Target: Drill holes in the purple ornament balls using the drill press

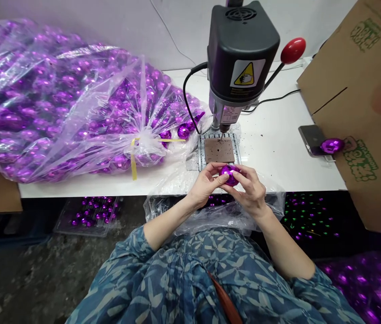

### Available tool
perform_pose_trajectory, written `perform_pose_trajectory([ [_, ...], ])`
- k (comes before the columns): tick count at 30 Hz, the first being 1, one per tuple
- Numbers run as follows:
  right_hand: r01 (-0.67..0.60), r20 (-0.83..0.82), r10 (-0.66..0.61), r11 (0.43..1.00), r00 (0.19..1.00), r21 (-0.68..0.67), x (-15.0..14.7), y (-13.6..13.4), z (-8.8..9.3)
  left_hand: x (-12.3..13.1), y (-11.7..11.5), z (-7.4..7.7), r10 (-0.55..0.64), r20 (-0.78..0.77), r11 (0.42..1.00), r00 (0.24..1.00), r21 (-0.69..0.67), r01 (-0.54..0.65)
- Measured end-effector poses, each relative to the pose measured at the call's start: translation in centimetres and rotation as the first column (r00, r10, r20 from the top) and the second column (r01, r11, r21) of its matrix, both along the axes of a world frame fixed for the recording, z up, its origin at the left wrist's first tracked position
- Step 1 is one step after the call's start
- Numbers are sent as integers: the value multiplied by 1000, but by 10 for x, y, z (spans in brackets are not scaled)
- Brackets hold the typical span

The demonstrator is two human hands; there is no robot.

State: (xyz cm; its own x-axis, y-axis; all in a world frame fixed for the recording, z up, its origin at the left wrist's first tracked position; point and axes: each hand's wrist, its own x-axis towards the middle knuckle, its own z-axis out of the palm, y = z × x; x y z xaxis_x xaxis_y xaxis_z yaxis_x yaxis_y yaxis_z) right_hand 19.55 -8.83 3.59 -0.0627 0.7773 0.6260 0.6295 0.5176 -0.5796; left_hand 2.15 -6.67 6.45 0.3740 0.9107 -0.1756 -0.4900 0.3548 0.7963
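A shiny purple faceted ball [229,174] is pinched between my two hands at the table's front edge. My left hand [208,183] has its thumb and fingers closed on the ball's left side. From the right, my right hand [249,186] grips the same ball with its fingertips. Just beyond them lies a brown board [219,150] with a small dark hole, set on the metal base of a drill press [242,54]. The drill's tip hangs over the board. Dark crumbs are scattered around the base.
A big clear bag [75,103] full of purple balls fills the table's left. At the right are a phone [312,140], another purple ball [332,145] and cardboard boxes [346,99]. A red-knobbed lever [292,50] juts from the drill press. Below stands a plastic tray [62,220] of balls.
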Motion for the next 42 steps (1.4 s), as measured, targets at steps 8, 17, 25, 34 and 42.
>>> perform_pose_trajectory([
  [8, -131, -233, 78, 966, 969, -222, -12, 11, 14, -18, 11, -16, -90, 171, 952, 981, -273, 135],
  [17, -66, -542, -90, 963, 836, -262, 11, 46, 49, -55, 36, -2, -12, 242, 966, 970, -248, 73],
  [25, 48, -606, -130, 988, 784, -150, 29, 68, 77, -76, 60, -4, 191, -14, 965, 981, -180, -191],
  [34, 94, -630, -131, 991, 765, -93, 44, 87, 92, -72, 68, -12, 264, 131, 929, 956, -302, -215],
  [42, -21, -579, -152, 959, 801, -282, 36, 68, 61, -75, 68, -17, 254, 153, 955, 955, -199, -222],
])
